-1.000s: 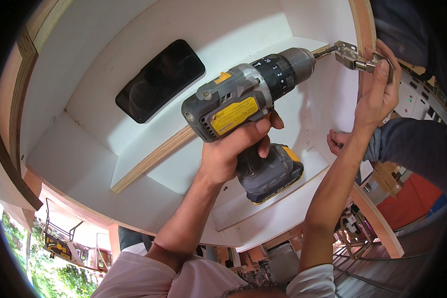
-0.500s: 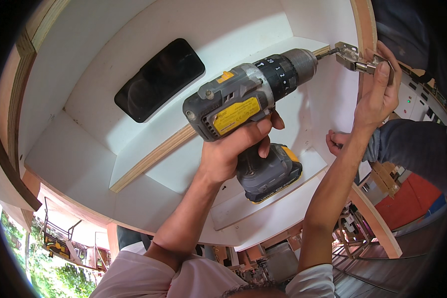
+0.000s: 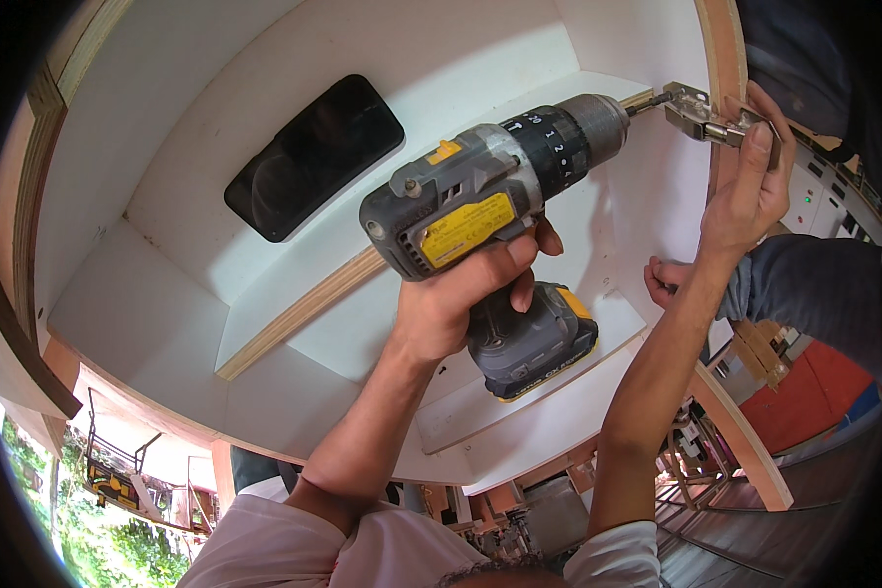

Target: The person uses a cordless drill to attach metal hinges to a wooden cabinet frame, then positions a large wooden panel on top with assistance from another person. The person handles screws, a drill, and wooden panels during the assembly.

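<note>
A grey-black cordless drill [image 3: 461, 201] with yellow parts is gripped at its handle by my left hand [image 3: 465, 289]. Its battery [image 3: 534, 343] hangs below that hand. From the chuck, the bit [image 3: 649, 104] reaches to a metal cabinet hinge [image 3: 693, 113] at the right-hand edge of the white cabinet [image 3: 294, 338]. My right hand [image 3: 750, 191] pinches this hinge between thumb and fingers against the edge panel [image 3: 721, 39]. Whether a screw sits at the bit's tip is too small to tell.
A black phone [image 3: 314, 159] lies inside the cabinet, left of the drill. A plywood-edged divider [image 3: 304, 309] runs behind the tool. At right, beside my forearm, another person's hand [image 3: 663, 279] and grey sleeve [image 3: 804, 294] show. A red panel [image 3: 804, 397] lies beyond.
The drill's front end and the hinge have shifted very slightly to the right. Both hands keep their grips.
</note>
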Demonstrator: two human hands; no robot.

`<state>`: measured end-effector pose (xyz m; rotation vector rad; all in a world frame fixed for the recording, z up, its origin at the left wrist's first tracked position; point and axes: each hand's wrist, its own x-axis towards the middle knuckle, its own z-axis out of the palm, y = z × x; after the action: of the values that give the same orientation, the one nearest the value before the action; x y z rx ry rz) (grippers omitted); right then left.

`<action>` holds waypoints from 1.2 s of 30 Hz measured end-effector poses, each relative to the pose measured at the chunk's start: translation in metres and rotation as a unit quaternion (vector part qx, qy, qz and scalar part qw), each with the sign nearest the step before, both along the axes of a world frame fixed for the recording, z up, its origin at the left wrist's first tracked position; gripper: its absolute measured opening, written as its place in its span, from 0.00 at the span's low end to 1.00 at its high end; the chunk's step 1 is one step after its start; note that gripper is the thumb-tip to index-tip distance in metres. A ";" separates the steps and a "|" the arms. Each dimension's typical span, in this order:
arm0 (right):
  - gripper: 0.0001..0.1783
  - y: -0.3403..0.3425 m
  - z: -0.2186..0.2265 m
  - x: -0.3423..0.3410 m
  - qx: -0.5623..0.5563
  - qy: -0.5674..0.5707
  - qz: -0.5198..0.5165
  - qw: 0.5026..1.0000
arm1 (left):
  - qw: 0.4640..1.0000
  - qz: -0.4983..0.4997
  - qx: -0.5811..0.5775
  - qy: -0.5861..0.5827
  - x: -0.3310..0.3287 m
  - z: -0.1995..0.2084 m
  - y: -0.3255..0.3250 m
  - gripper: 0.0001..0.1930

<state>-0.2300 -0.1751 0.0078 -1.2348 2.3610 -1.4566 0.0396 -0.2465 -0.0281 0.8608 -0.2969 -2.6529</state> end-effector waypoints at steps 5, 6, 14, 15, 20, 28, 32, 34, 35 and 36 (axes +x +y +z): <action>0.20 0.001 0.000 0.001 -0.003 -0.020 -0.002 1.000 | 1.000 0.001 0.007 -0.001 0.000 0.001 0.000 0.24; 0.20 0.000 0.001 0.001 -0.003 -0.025 -0.005 1.000 | 1.000 0.001 0.008 0.000 0.000 0.001 0.000 0.24; 0.19 0.001 0.000 0.000 0.004 -0.008 -0.012 1.000 | 1.000 -0.002 0.009 -0.006 -0.001 0.001 0.000 0.24; 0.19 0.001 0.000 0.000 0.000 -0.018 -0.014 1.000 | 1.000 -0.001 0.008 -0.006 -0.001 0.001 0.000 0.24; 0.19 -0.003 0.002 0.003 0.011 0.016 0.015 1.000 | 1.000 -0.002 0.006 -0.010 -0.001 0.001 0.002 0.23; 0.20 -0.012 0.002 0.011 -0.019 -0.062 -0.017 0.998 | 0.999 -0.015 -0.012 -0.026 -0.001 0.000 0.004 0.18; 0.19 -0.014 0.002 0.010 -0.035 -0.076 -0.016 0.996 | 0.999 -0.020 -0.016 -0.026 -0.003 0.001 0.003 0.18; 0.19 -0.014 0.003 0.010 -0.033 -0.085 -0.021 0.996 | 0.999 -0.024 -0.016 -0.028 -0.003 0.002 0.002 0.18; 0.19 -0.014 0.003 0.010 -0.026 -0.083 -0.023 0.996 | 0.999 -0.023 -0.008 -0.024 -0.003 0.002 0.002 0.15; 0.19 -0.014 0.004 0.010 -0.020 -0.090 -0.029 0.995 | 1.000 -0.024 0.002 -0.019 -0.003 0.003 0.002 0.12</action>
<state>-0.2199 -0.1889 0.0119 -1.0032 2.2766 -1.5687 0.0369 -0.2443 -0.0253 0.9170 -0.3269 -2.6839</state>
